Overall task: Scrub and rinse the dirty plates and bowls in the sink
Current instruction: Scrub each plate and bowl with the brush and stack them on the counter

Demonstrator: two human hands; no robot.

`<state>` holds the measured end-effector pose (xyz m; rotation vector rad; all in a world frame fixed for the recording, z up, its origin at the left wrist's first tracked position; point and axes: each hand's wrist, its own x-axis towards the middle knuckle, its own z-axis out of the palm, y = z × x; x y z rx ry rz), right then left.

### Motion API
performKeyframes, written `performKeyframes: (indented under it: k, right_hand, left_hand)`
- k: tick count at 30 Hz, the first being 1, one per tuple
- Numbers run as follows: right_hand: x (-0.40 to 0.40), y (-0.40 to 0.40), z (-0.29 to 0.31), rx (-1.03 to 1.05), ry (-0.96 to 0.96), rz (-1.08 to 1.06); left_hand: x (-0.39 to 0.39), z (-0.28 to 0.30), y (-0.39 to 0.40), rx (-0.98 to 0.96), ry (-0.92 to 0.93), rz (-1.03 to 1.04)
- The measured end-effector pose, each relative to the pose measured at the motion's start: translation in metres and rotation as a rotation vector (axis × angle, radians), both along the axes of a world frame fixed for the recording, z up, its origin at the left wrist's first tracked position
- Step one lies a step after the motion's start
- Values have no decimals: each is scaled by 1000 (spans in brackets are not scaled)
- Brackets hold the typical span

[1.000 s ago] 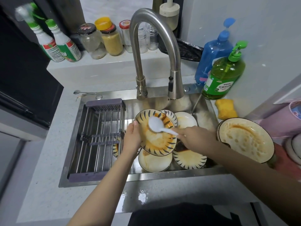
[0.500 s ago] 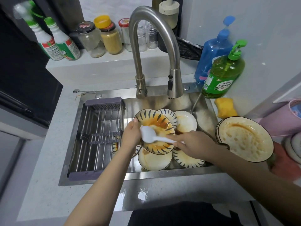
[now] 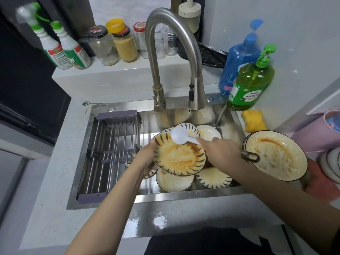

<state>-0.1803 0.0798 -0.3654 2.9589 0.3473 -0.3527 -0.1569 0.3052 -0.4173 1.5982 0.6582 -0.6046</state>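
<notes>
Over the sink [image 3: 237,122], the left hand [image 3: 147,159] is gripping the striped plate [image 3: 179,157] by its left rim; the right hand's [image 3: 219,153] grip is pinching the white spoon [image 3: 181,138], whose handle is running rightward, bowl over the plate's far edge.

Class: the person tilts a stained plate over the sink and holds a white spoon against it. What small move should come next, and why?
Probably draw the white spoon down across the striped plate, scraping the orange residue into the sink. The left hand steadies the plate's rim, the right hand grips the spoon at its upper edge, and no water is visibly running.
</notes>
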Motion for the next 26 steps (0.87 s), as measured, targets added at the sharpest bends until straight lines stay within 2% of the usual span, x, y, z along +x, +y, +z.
performKeyframes:
  k: [3,7,13,15,18,23,26]
  right_hand:
    - [-3,1,6,-40,1,11]
    - [-5,21,4,53,-11,99]
    - [4,2,11,-57,23,-19]
    - [3,13,11,-7,27,15]
    - [-5,23,6,79,-10,50]
    - [2,5,14,-40,-11,-44]
    - [-8,20,14,54,9,10]
  left_hand:
    - [-2,0,0,14,-32,29]
    - [-7,1,-10,2,-11,-18]
    - [-3,-5,-4,8,-53,8]
    - [-4,-3,-9,15,-43,-23]
    - [-4,-1,-16,-79,2,-7]
    - [-1,-2,-12,-76,-16,59]
    - [0,-4,-15,-65,-28,43]
